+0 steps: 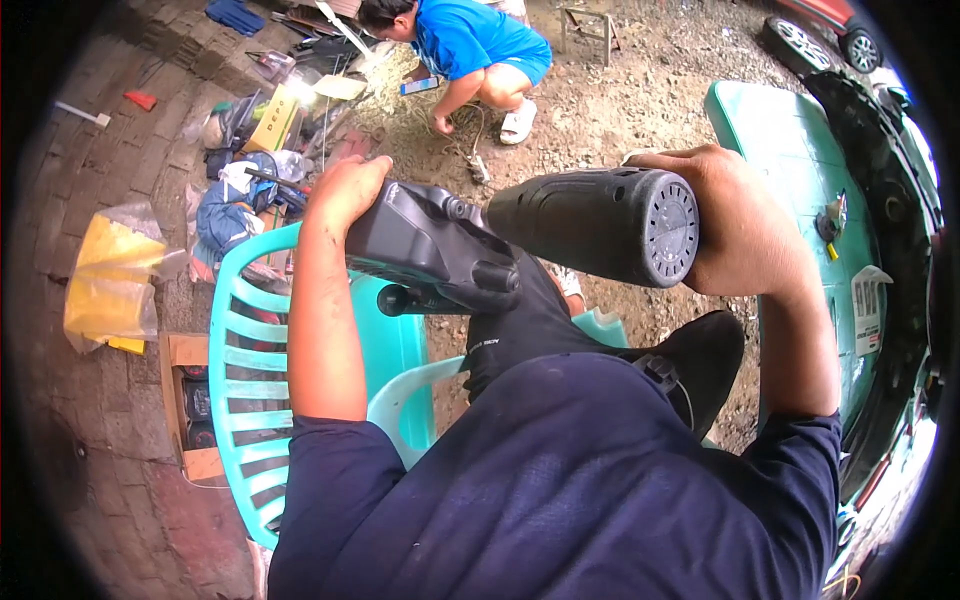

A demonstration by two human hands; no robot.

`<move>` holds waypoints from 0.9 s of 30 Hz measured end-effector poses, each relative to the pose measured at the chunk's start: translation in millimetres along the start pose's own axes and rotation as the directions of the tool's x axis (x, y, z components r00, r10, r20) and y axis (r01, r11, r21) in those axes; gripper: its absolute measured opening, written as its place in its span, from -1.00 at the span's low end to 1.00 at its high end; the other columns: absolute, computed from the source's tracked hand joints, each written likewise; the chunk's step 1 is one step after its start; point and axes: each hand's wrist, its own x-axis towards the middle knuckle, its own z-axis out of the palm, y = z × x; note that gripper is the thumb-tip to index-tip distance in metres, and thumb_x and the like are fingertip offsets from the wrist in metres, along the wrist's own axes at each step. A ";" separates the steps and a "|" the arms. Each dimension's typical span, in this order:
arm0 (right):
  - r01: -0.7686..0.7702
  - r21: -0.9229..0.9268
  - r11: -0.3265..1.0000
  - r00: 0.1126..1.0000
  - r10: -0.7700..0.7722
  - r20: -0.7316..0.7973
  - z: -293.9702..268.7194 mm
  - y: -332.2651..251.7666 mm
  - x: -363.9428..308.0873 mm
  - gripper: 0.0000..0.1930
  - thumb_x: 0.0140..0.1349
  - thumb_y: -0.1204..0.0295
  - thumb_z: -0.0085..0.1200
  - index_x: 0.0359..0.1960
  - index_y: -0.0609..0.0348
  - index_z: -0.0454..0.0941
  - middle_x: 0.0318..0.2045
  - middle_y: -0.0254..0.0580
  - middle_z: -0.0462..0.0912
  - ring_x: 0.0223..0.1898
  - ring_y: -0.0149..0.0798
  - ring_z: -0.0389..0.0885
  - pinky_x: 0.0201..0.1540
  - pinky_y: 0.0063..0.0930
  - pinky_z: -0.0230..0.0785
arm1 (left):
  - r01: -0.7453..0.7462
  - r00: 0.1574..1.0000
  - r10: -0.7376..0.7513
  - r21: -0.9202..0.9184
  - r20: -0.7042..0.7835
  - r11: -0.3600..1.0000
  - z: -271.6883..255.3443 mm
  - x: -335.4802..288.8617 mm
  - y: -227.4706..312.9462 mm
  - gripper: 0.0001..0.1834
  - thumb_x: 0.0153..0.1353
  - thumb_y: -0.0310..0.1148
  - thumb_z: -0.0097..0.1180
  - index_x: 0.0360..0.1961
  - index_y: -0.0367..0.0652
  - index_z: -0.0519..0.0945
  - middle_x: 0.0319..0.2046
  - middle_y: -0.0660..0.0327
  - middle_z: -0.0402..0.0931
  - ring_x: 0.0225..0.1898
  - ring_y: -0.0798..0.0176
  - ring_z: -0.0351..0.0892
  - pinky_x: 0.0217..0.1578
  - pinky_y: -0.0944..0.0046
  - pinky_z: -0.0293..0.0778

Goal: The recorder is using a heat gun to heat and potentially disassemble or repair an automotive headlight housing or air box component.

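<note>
We hold a bulky dark grey and black plastic power tool (520, 240) level across the middle of the view, above our lap, with its round vented motor cap turned toward us. Our right hand (735, 225) wraps around the thick barrel just behind that cap, fingers curled over the top, which looks like the grip that carries the weight. Our left hand (345, 190) closes over the far end of the angular black housing on the left, likely steadying it so the body stays horizontal. Both hands are clamped on the tool, neither spread.

Below it, a turquoise slatted plastic chair (250, 380) stands to our left, its seat under the tool's left end. On the right lies a curved turquoise vehicle body panel (790, 160); on it, toward the right edge, sits a white rectangular label (868, 310) with dark print, and farther off a small yellow tag (831, 250). Left on the brick paving rests a crumpled clear bag with yellow sheets inside (110, 280), and near it an open brown cardboard box (190, 400). Far ahead, a person in a blue shirt (470, 40) crouches on gravel.
</note>
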 end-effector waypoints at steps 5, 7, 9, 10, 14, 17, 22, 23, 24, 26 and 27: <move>0.016 0.061 0.998 0.997 -0.020 0.068 -1.7 4.1 0.6 -0.51 -0.18 0.55 0.31 -0.07 0.28 0.70 -0.28 0.17 0.75 -0.15 0.32 0.76 -0.06 -0.06 0.64 | 0.054 0.997 -0.053 -0.008 0.058 0.999 -2.7 -0.1 7.4 -0.32 0.45 0.04 0.15 0.37 -0.28 0.67 0.39 -0.25 0.58 0.48 -0.16 0.50 0.51 0.05 0.29; -0.011 0.015 1.000 0.997 0.010 0.071 -2.4 4.1 1.2 -0.52 -0.19 0.55 0.31 -0.08 0.28 0.70 -0.30 0.17 0.74 -0.15 0.33 0.76 -0.06 -0.06 0.64 | 0.061 0.995 -0.061 0.003 0.073 0.998 -6.8 -0.9 16.8 -0.32 0.46 0.04 0.15 0.40 -0.24 0.65 0.44 -0.24 0.54 0.52 -0.15 0.46 0.54 0.07 0.25; -0.038 -0.030 0.999 0.997 0.040 0.073 -2.6 5.6 1.5 -0.52 -0.19 0.55 0.31 -0.09 0.28 0.70 -0.31 0.17 0.74 -0.15 0.33 0.76 -0.06 -0.05 0.64 | 0.040 0.989 -0.048 0.056 0.138 0.998 -10.8 -1.8 22.5 -0.32 0.46 0.04 0.15 0.43 -0.21 0.64 0.53 -0.21 0.44 0.57 -0.14 0.39 0.57 0.06 0.21; -0.036 -0.025 0.999 0.998 0.037 0.045 -1.9 8.0 1.3 -0.53 -0.19 0.55 0.31 -0.10 0.28 0.70 -0.31 0.17 0.75 -0.15 0.33 0.76 -0.07 -0.05 0.64 | 0.039 0.990 -0.046 0.054 0.136 0.998 -10.4 -1.3 23.1 -0.32 0.46 0.04 0.15 0.43 -0.21 0.64 0.53 -0.21 0.44 0.57 -0.14 0.39 0.57 0.06 0.21; 0.006 -0.005 1.000 1.000 -0.006 -0.027 -7.4 -1.6 3.9 -0.51 -0.20 0.53 0.30 -0.08 0.30 0.71 -0.27 0.20 0.77 -0.15 0.30 0.77 -0.06 -0.04 0.64 | -0.074 0.997 0.073 0.006 0.030 0.997 1.5 1.0 -16.0 -0.19 0.45 0.07 0.13 0.54 -0.28 0.48 0.65 -0.16 0.20 0.66 -0.11 0.21 0.62 0.07 0.12; -0.042 0.012 0.999 0.998 0.042 0.053 -13.0 3.1 4.7 -0.50 -0.20 0.53 0.31 -0.07 0.26 0.73 -0.26 0.18 0.78 -0.16 0.28 0.78 -0.07 -0.06 0.65 | -0.156 0.988 0.155 -0.057 -0.012 0.986 -3.9 -8.0 1.2 -0.10 0.42 0.17 0.13 0.52 -0.39 0.47 0.63 -0.23 0.24 0.68 -0.14 0.19 0.64 0.02 0.11; -0.013 -0.001 1.000 0.993 0.013 0.113 -24.5 8.2 -0.6 -0.49 -0.23 0.48 0.35 -0.08 0.19 0.76 -0.30 0.06 0.78 -0.19 0.23 0.78 -0.11 -0.09 0.65 | 0.119 0.988 -0.125 0.066 0.091 0.991 -39.7 -41.4 60.4 -0.19 0.42 0.26 0.07 0.26 -0.32 0.71 0.28 -0.24 0.67 0.40 -0.28 0.58 0.45 -0.12 0.40; -0.027 0.000 1.000 0.992 0.026 0.121 -24.6 7.5 0.4 -0.48 -0.20 0.46 0.38 -0.05 0.15 0.76 -0.31 0.09 0.78 -0.17 0.25 0.78 -0.10 -0.02 0.64 | 0.123 0.988 -0.128 0.061 0.085 0.991 -42.1 -44.7 62.7 -0.19 0.42 0.26 0.07 0.26 -0.32 0.71 0.28 -0.24 0.67 0.40 -0.28 0.58 0.45 -0.12 0.40; -0.041 0.000 0.999 0.991 0.041 0.130 -24.4 7.0 1.2 -0.47 -0.17 0.45 0.41 -0.02 0.10 0.75 -0.31 0.12 0.78 -0.15 0.27 0.78 -0.09 0.05 0.63 | 0.135 0.987 -0.139 0.049 0.082 0.990 -43.6 -46.9 64.6 -0.20 0.42 0.26 0.08 0.24 -0.31 0.72 0.29 -0.24 0.66 0.40 -0.27 0.58 0.44 -0.13 0.41; -0.045 -0.021 0.999 0.996 0.046 0.082 -21.4 6.8 3.6 -0.46 -0.18 0.45 0.41 -0.01 0.11 0.75 -0.32 0.12 0.77 -0.16 0.28 0.77 -0.10 0.04 0.62 | 0.150 0.985 -0.152 0.032 0.076 0.988 -45.0 -49.1 68.0 -0.22 0.41 0.26 0.08 0.23 -0.30 0.73 0.30 -0.24 0.65 0.40 -0.26 0.58 0.43 -0.13 0.41; -0.054 -0.036 0.998 0.998 0.055 0.033 -19.7 6.8 4.8 -0.45 -0.19 0.45 0.41 0.00 0.12 0.74 -0.33 0.12 0.77 -0.17 0.28 0.77 -0.11 0.04 0.62 | 0.138 0.988 -0.141 0.054 0.058 0.989 -45.7 -49.8 69.8 -0.21 0.41 0.25 0.09 0.24 -0.30 0.73 0.31 -0.24 0.64 0.40 -0.26 0.58 0.44 -0.12 0.41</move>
